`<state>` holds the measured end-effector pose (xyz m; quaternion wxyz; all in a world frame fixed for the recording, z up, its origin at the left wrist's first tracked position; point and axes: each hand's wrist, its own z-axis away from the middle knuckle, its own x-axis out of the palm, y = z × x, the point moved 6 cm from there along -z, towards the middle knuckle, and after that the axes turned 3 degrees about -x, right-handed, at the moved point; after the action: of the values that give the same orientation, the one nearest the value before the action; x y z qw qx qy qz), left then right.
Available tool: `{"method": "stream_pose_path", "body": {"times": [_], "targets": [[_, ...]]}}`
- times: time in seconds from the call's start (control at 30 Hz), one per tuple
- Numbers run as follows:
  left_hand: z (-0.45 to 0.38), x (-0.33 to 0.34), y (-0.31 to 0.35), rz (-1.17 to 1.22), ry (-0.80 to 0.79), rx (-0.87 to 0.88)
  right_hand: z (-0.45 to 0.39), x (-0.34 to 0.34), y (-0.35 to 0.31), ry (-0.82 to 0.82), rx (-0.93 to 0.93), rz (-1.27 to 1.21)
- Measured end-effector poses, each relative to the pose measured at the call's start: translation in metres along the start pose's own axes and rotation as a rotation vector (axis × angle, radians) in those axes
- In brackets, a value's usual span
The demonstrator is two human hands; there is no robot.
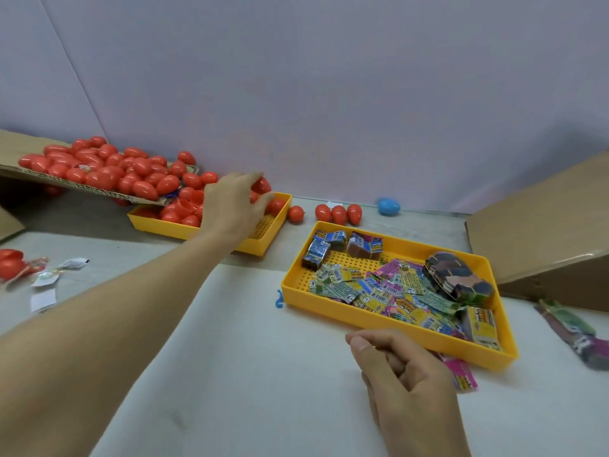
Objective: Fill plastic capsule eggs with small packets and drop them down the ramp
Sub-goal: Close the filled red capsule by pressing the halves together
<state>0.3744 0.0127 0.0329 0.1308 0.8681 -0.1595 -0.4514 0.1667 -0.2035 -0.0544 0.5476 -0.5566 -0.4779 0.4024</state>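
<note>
- While our left hand (234, 206) is curling its fingers around a red egg (261, 185) over the left tray (211, 233),
- our right hand (407, 379) is pinching a pink packet (463, 377) beside the packet tray (395, 328).

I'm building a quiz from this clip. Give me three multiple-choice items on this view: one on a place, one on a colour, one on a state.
1. Where does the left hand reach?
A. the tray of packets
B. the tray of red eggs
C. the cardboard ramp

2. What colour is the lone egg by the wall?
A. blue
B. green
C. yellow

3. What does the right hand hold?
A. a red egg
B. nothing
C. a pink packet

Key: B, its fingers curl around an egg there; A, it is blue; C, the packet pokes out under the curled fingers.
</note>
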Motion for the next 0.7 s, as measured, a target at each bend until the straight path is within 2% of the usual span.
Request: {"method": "stream_pose_path", "body": {"times": [0.1, 0.2, 0.27, 0.37, 0.47, 0.7], "targets": [[0.042, -0.036, 0.032, 0.507, 0.179, -0.046, 0.001, 0.001, -0.003, -0.018, -0.008, -0.012], [0.114, -0.047, 0.071, 0.935, 0.139, -0.067, 0.002, 0.001, -0.012, -0.030, -0.030, -0.060], [0.162, -0.045, 0.094, 1.133, 0.066, -0.124, 0.005, 0.000, -0.018, -0.036, -0.036, -0.111], [0.200, -0.041, 0.113, 1.172, -0.007, -0.144, 0.014, -0.010, -0.027, -0.049, -0.027, -0.224], [0.204, -0.044, 0.110, 1.135, -0.016, -0.133, 0.016, -0.031, -0.041, -0.103, -0.087, -0.179], [0.206, -0.040, 0.119, 1.023, -0.152, 0.085, 0.005, -0.030, -0.059, -0.287, -0.037, 0.169]]}}
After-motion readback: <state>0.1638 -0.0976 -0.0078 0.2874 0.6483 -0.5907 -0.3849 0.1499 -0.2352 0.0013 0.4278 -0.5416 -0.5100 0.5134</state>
